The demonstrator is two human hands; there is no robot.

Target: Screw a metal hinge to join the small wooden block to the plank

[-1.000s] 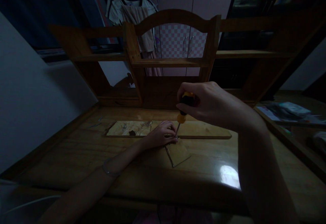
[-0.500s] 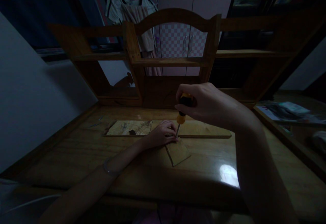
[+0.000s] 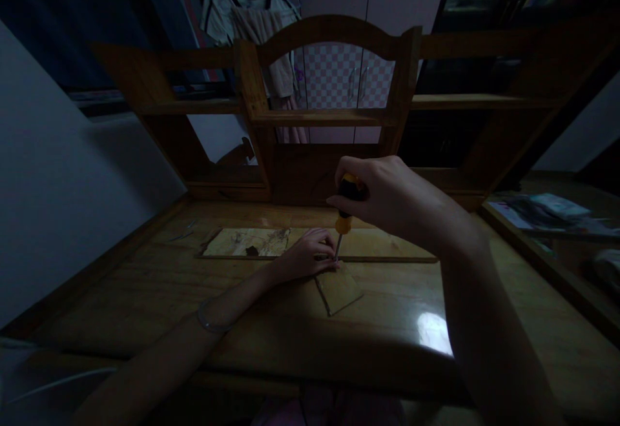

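My right hand [image 3: 375,187] is wrapped round the black and yellow handle of a screwdriver [image 3: 343,223], held nearly upright with its shaft pointing down. Its tip meets the fingertips of my left hand [image 3: 312,253], which are closed together around that spot; whatever they pinch there is too small to make out. Under the fingertips lies a small square piece of wood [image 3: 339,290], turned at an angle. Just behind it a long wooden board [image 3: 387,245] runs left to right, its left part pale and stained, and my left hand covers some of its middle.
The glossy wooden desk [image 3: 159,297] carries a few thin metal pieces [image 3: 183,232] at the far left. A wooden shelf unit [image 3: 320,118] rises along the back. Papers and bags [image 3: 547,210] lie on a surface to the right, beyond the desk's raised edge.
My right hand has shifted and turned slightly to the left on the screwdriver handle. My left hand and the wood pieces stay where they were.
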